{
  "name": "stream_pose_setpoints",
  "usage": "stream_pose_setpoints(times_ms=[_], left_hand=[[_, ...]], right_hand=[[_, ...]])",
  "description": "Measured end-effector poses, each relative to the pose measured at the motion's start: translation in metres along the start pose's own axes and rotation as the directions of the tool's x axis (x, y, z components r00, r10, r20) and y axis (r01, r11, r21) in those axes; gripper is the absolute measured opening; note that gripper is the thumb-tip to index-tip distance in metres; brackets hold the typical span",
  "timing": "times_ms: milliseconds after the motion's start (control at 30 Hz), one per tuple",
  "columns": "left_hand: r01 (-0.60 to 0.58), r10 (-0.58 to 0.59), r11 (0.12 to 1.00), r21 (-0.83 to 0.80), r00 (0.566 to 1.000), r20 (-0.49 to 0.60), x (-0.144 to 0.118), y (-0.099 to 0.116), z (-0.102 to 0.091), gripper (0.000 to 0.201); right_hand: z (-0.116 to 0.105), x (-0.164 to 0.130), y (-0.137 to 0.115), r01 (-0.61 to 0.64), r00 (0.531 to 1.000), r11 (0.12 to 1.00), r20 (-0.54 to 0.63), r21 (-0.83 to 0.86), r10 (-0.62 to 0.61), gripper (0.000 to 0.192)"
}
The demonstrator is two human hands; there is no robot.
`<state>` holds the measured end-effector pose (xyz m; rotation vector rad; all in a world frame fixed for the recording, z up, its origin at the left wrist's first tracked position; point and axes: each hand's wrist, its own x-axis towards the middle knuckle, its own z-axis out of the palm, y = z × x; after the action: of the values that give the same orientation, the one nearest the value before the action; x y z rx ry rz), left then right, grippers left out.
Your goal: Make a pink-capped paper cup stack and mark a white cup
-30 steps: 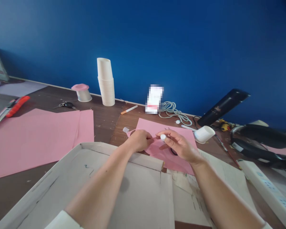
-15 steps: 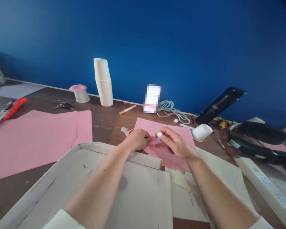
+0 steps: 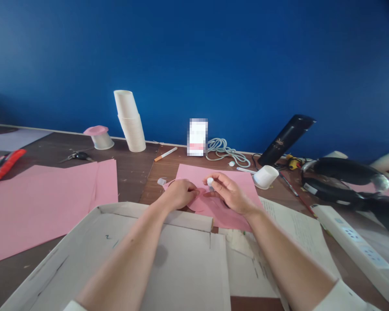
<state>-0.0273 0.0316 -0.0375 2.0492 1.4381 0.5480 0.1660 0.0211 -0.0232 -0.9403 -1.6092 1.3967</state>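
My left hand [image 3: 178, 193] rests with curled fingers on a small pink paper piece [image 3: 197, 203] that lies on a pink sheet [image 3: 233, 181]. My right hand [image 3: 228, 192] is just to its right, pinching a small white glue stick [image 3: 210, 182] between thumb and fingers, tip pointing down at the pink piece. Both forearms reach over an open white cardboard box [image 3: 168, 259]. A small clear cap [image 3: 161, 181] lies left of my left hand.
A stack of white paper cups [image 3: 129, 122], a pink-lidded cup [image 3: 99, 136], keys [image 3: 76, 156], a pen [image 3: 166, 154], a coiled cable [image 3: 225, 149], a tipped white cup [image 3: 265, 177], a black bottle [image 3: 287, 138], a power strip [image 3: 353, 246] and large pink sheets [image 3: 42, 198] surround the hands.
The view has shifted right and tilted a little, so everything slid left in frame. Both hands stay together over the pink piece; the glue stick tip has dipped closer to the paper.
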Motion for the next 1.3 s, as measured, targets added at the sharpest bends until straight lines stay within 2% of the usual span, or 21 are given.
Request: stream_pose_setpoints(times_ms=[200, 467, 767, 933, 1100, 1300], left_hand=[[0.019, -0.019, 1.000, -0.005, 1.000, 0.012, -0.001, 0.002, -0.002, 0.030], [0.010, -0.010, 0.999, 0.035, 1.000, 0.014, -0.001, 0.005, -0.003, 0.031], [-0.014, 0.014, 0.999, 0.045, 1.000, 0.014, -0.001, 0.005, -0.002, 0.026], [0.042, -0.043, 0.997, 0.069, 0.999, 0.021, 0.000, 0.003, -0.001, 0.027], [0.040, -0.041, 0.997, 0.059, 0.999, 0.026, -0.002, 0.005, -0.001, 0.030], [0.039, -0.041, 0.998, 0.047, 0.999, 0.036, -0.003, 0.008, -0.003, 0.031]], right_hand=[[0.000, 0.002, 0.004, -0.024, 1.000, 0.998, -0.015, 0.064, 0.025, 0.025], [-0.007, 0.002, 0.003, -0.026, 0.998, 0.988, -0.067, -0.149, 0.017, 0.027], [-0.005, 0.005, 0.008, -0.007, 0.998, 0.996, -0.061, 0.088, 0.012, 0.035], [-0.008, 0.003, 0.002, -0.009, 0.992, 1.000, -0.125, 0.020, 0.012, 0.037], [-0.013, 0.000, -0.002, -0.032, 0.986, 0.998, -0.162, -0.045, 0.024, 0.038], [-0.016, 0.004, 0.009, -0.012, 0.985, 0.998, -0.171, 0.068, 0.023, 0.035]])
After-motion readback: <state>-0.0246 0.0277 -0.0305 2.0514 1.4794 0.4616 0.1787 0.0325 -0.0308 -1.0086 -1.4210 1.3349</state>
